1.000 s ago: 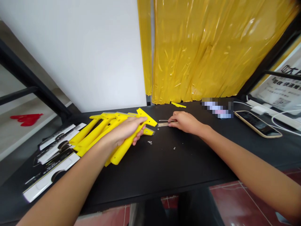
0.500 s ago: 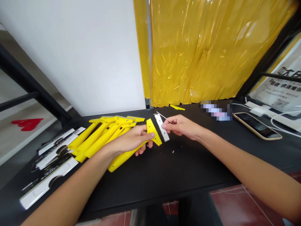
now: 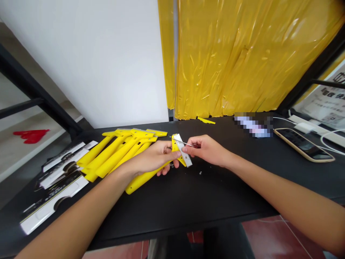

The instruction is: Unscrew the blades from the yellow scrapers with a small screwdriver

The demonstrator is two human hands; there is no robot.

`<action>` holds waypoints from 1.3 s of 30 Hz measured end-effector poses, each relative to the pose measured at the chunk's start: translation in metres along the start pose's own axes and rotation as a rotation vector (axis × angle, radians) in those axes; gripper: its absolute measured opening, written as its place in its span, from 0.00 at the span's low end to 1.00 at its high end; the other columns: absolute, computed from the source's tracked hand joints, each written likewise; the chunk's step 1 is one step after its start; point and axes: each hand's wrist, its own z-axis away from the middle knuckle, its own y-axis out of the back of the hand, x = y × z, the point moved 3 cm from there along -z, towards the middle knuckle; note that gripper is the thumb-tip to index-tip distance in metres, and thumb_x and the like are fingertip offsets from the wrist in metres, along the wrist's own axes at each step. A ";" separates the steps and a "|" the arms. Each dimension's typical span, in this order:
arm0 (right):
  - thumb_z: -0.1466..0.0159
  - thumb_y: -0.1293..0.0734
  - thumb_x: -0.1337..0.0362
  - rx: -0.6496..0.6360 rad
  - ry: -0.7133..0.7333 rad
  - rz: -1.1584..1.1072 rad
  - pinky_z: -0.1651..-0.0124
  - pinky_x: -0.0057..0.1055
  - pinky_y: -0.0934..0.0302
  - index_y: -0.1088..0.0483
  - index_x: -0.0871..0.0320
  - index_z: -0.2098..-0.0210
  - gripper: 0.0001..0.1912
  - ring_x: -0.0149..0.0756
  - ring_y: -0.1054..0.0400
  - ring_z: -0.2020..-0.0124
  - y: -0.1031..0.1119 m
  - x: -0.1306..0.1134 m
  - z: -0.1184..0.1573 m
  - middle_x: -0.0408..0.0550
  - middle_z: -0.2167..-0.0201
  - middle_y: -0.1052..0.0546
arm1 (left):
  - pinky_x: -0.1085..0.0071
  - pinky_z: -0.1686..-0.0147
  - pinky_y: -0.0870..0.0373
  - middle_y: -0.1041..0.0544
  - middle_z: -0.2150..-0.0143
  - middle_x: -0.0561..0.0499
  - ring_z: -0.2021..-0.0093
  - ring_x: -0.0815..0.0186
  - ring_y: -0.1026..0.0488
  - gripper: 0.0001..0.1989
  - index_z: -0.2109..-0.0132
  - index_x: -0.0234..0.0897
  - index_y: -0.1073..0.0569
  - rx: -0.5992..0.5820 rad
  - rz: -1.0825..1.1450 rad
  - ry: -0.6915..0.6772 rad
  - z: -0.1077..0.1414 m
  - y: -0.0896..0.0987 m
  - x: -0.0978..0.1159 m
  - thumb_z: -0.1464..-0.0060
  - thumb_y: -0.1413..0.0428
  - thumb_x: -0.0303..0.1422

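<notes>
My left hand (image 3: pixel 159 156) is closed around a yellow scraper handle (image 3: pixel 144 180), its thumb on the wide head. Between the fingertips of my right hand (image 3: pixel 201 145) are a flat white metal plate (image 3: pixel 184 151) and a thin metal rod (image 3: pixel 190 145). The plate lies over the yellow head, slanting down to the right, and my left thumb tip is at its edge. Just left of my left hand, several yellow scrapers (image 3: pixel 113 154) lie side by side on the black table (image 3: pixel 161 216). A tiny screw (image 3: pixel 200 173) rests below my right hand.
White and black boxes (image 3: pixel 58 201) lie at the left. A phone (image 3: pixel 303 144) and white cables (image 3: pixel 331 133) are at the right. A yellow strip (image 3: pixel 206 121) lies near the back, before yellow plastic sheeting (image 3: pixel 215 57) and a white panel (image 3: pixel 107 64).
The white plate in my right hand has moved left onto the yellow head, closing the gap between them. The view has shifted slightly.
</notes>
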 end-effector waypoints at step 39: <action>0.31 0.38 0.46 0.224 0.014 0.219 0.70 0.29 0.45 0.21 0.57 0.62 0.22 0.31 0.37 0.74 0.019 0.006 -0.006 0.42 0.74 0.27 | 0.75 0.86 0.37 0.20 0.71 0.44 0.85 0.72 0.33 0.12 0.66 0.34 0.26 0.237 0.085 0.001 -0.005 0.018 -0.003 0.39 0.43 0.38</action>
